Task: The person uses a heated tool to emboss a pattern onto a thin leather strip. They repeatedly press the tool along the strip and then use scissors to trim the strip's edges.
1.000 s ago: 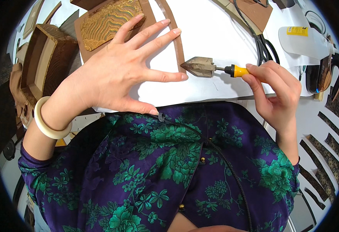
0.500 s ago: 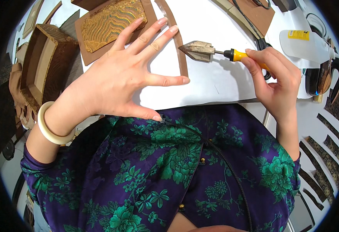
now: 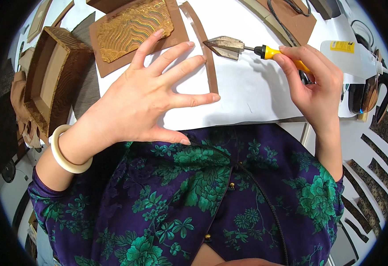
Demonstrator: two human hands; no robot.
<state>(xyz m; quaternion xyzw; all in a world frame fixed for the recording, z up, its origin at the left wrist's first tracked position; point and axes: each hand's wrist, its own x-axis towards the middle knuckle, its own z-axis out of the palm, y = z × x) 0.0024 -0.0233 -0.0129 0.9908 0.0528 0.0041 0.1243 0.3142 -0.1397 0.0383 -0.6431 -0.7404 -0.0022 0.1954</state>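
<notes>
My left hand [image 3: 145, 97], a cream bangle on its wrist, lies open with fingers spread. Its fingertips reach a narrow, curved brown strip [image 3: 208, 66], and one fingertip overlaps a gold wave-patterned brocade panel [image 3: 134, 31] on brown backing. In my right hand [image 3: 316, 84] is a small iron [image 3: 225, 46] with a yellow and black handle, a thin shank and a pointed, leaf-shaped metal head. The fingers wrap the handle. The head's tip meets the right edge of the strip; contact pressure cannot be told. White paper [image 3: 238, 104] lies beneath.
A curved, brocade-covered open box [image 3: 56, 80] stands at left. At the right are a translucent bottle with a yellow label [image 3: 344, 57] and a dark device [image 3: 358, 95]. A braided black cord [image 3: 282, 26] lies at the back. Several patterned strips [image 3: 371, 177] lie lower right.
The iron's tip has moved farther away along the strip's edge. My left hand keeps its place against the strip, fingers still spread. The whole view has shifted slightly.
</notes>
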